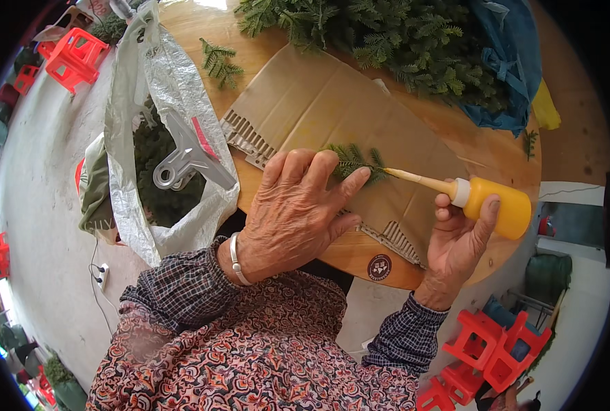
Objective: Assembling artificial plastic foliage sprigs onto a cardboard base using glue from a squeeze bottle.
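My left hand is over the near side of a flat piece of cardboard, fingers curled and forefinger reaching forward. It grips a small green fir sprig, whose stem end is partly hidden by the fingers. In my right hand is a yellow squeeze bottle with a long tapered nozzle, lying nearly level. The nozzle tip points left and meets the sprig beside my left forefinger.
Fir branches heap at the table's far side, beside a blue plastic bag. A loose sprig lies left of the cardboard. A large grey clip holds a whitish bag at the left edge. Red stools stand lower right.
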The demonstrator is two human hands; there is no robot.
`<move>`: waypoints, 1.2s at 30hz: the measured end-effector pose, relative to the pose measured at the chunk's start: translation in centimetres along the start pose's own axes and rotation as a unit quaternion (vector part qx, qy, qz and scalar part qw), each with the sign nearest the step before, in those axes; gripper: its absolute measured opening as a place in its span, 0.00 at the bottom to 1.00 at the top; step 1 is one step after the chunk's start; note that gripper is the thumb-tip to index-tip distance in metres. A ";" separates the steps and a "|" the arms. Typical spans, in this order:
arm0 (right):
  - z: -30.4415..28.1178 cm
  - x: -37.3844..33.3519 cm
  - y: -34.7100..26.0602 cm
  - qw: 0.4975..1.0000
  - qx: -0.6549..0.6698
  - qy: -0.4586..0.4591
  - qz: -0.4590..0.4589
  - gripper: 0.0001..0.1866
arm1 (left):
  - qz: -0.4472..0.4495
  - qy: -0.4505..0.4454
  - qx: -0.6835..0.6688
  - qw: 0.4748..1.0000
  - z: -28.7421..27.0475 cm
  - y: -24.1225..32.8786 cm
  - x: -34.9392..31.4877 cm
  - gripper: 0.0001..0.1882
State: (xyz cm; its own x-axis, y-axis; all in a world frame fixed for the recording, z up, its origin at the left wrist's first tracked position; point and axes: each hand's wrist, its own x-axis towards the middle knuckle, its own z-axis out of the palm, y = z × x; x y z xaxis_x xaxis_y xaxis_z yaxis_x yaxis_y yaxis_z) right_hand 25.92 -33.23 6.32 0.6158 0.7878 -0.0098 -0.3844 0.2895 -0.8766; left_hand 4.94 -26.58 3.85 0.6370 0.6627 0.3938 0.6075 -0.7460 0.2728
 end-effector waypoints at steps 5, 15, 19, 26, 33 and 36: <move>-0.1 0.0 0.0 0.999 0.006 0.038 -0.006 0.21 | 0.003 -0.013 -0.002 1.000 0.0 0.1 0.2 0.28; -0.6 -0.2 -0.4 0.999 0.027 0.041 -0.002 0.22 | 0.011 0.006 -0.014 1.000 0.0 0.2 0.3 0.29; -0.8 -0.3 -0.6 0.999 0.041 0.033 -0.001 0.24 | 0.013 0.005 -0.005 1.000 0.0 0.2 0.2 0.28; -0.8 -0.1 -0.3 1.000 0.021 0.015 -0.001 0.23 | 0.016 0.008 -0.009 1.000 0.2 0.2 0.3 0.28; -1.2 -0.2 -0.4 0.999 0.002 0.030 -0.012 0.22 | 0.019 0.004 -0.012 1.000 0.1 0.2 0.2 0.28; -1.2 -0.2 -0.5 0.999 -0.003 0.036 -0.013 0.22 | 0.018 0.005 -0.015 1.000 0.2 0.3 0.3 0.29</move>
State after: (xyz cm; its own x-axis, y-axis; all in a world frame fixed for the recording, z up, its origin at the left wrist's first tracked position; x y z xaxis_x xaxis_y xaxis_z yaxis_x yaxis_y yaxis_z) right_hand 26.90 -34.19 6.20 0.6741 0.7383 -0.0214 -0.3638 0.3067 -0.8796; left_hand 5.39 -26.59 3.82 0.6528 0.6354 0.4123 0.5699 -0.7706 0.2853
